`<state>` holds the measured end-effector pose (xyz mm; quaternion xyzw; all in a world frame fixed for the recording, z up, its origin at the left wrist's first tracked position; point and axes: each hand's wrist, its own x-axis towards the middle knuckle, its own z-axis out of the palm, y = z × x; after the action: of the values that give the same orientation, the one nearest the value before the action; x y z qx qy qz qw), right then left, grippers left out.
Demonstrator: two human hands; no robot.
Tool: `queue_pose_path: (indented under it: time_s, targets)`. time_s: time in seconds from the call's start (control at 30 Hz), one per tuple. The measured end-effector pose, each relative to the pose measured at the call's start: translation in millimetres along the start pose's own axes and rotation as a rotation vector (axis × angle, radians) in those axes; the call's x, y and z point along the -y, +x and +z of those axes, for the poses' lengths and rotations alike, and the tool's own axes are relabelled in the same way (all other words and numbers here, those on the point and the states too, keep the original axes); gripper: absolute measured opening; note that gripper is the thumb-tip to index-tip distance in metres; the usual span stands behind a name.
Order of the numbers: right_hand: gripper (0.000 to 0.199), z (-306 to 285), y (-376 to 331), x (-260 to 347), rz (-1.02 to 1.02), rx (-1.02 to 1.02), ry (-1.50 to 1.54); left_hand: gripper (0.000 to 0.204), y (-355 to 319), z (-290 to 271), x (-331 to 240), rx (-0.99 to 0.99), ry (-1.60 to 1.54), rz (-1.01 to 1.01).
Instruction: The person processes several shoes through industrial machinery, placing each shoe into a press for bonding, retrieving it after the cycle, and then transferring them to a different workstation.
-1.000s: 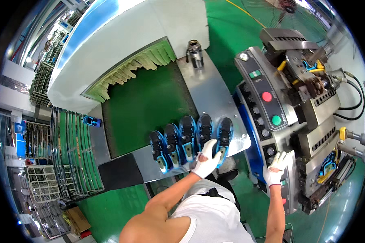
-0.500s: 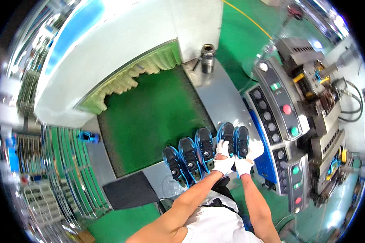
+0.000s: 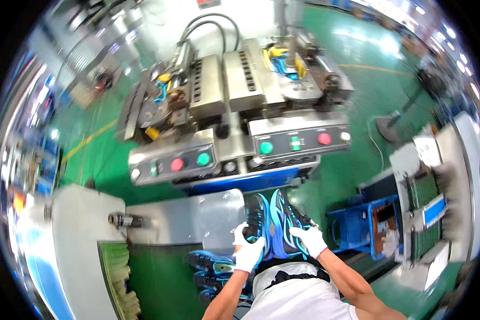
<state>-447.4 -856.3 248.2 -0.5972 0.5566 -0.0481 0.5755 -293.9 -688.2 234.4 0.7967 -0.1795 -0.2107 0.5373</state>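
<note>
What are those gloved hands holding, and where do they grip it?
A pair of black-and-blue shoes: the left hand grips the left side, the right hand the right side.

— How does your view look right now?

— Bright all over. Light falls from above, and you get white glare on the steel worktop (image 3: 208,216) just ahead of your left grip (image 3: 249,250). The floor (image 3: 357,160) beyond your right grip (image 3: 309,239) shines with hot spots near the upper rim.

— Is it sharp?

— Only around your grips. Everything smears with motion blur toward the rim, worst far to the left of your left grip. Straight edges bow outward, and a black ring frames the picture. Shadows are soft and short.
</note>
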Motion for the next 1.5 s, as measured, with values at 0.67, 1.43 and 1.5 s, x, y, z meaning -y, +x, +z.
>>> queue_pose_path:
  time_s: [0.67, 1.43, 1.5]
  targets:
    - [0.077, -451, -180, -110, 0.145, -1.36, 0.262, 0.066, -94, 473, -366, 1.023, 0.119, 1.111]
    - [0.03, -271, -310, -369, 1.038, -2.168, 0.764, 0.064, -84, 713, -367, 1.182, 0.333, 1.063]
    - [0.019, -133, -302, -495, 1.187, -1.637, 0.905, 0.062, -115, 696, -374, 1.169, 0.325, 1.004]
